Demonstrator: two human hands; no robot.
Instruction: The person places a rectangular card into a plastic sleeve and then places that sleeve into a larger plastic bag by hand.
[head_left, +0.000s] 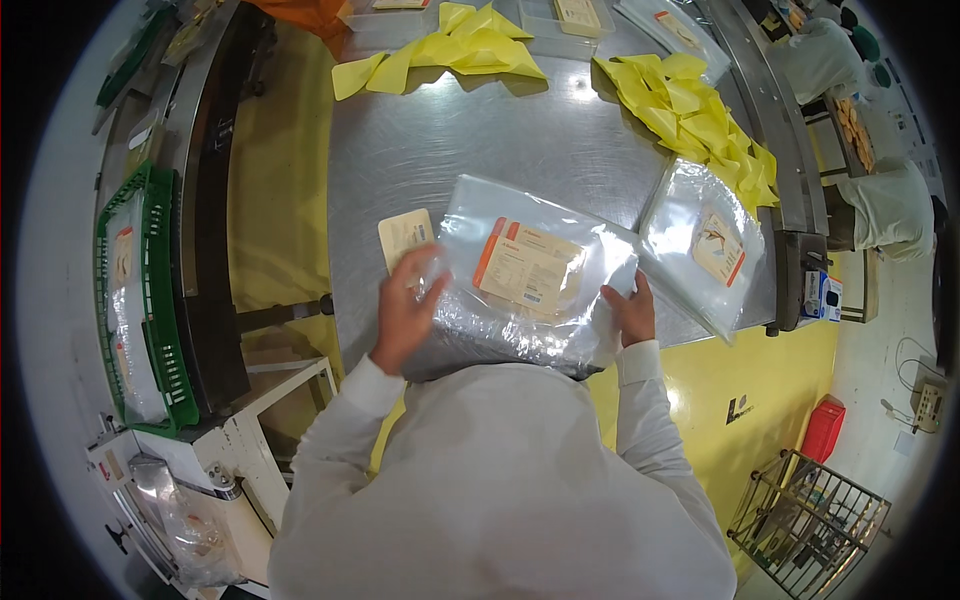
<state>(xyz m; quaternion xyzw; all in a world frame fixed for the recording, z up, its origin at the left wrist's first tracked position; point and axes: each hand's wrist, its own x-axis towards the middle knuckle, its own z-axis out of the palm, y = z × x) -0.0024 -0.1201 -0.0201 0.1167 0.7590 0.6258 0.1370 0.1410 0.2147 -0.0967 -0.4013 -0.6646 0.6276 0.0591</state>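
Note:
A stack of clear plastic bags (540, 206) lies on the steel table (487, 135) before me, its near edge bunched against my body. Printed labels (529, 270) with orange edges show on it. My right hand (631, 307) grips the stack's right edge between thumb and fingers. At the stack's left edge is my left hand (409, 307), slightly blurred, fingers curved and thumb apart; whether it pinches plastic is unclear. A cream card (405, 229) lies partly behind those fingers. To the right, another stack of clear bags (701, 247) carries a cream and orange label.
Yellow sheets (465, 49) lie at the table's far side, with another heap of yellow sheets (694, 112) at right. Clear tubs (574, 41) stand beyond. A green crate (161, 300) holds bagged items at left. Two people in pale clothing, one a co-worker (889, 206), are at far right.

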